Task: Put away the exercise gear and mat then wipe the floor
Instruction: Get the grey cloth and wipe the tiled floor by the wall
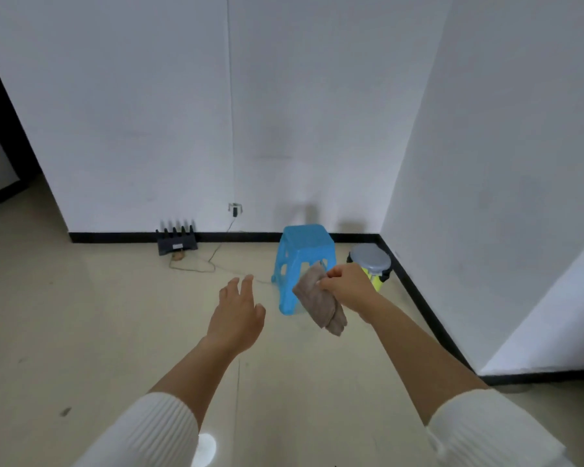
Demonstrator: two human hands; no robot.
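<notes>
Cloth: brownish-grey and folded over on itself, hanging in the air above the floor, in front of the lower part of the blue stool as seen from the head camera; its lower end droops to the right.
Right hand: raised at the top edge of the cloth, with its fingers curled and pinching the fabric; the back of the hand faces up.
Left hand: stretched forward over the floor with the palm down; its fingers are straight and slightly spread, holding nothing, just left of the cloth and apart from it.
Sleeves: white ribbed knit, pushed up on both forearms.
Blue stool: plastic, upright on the floor near the back wall.
Bin: grey lid on a yellow-green body, standing in the corner just right of the stool.
Router: dark, with upright antennas, set against the black skirting, left of the stool.
Cable: thin, running from the wall socket down and looping on the floor near the router.
Floor: pale glossy tiles, with a few small dark marks at the left.
</notes>
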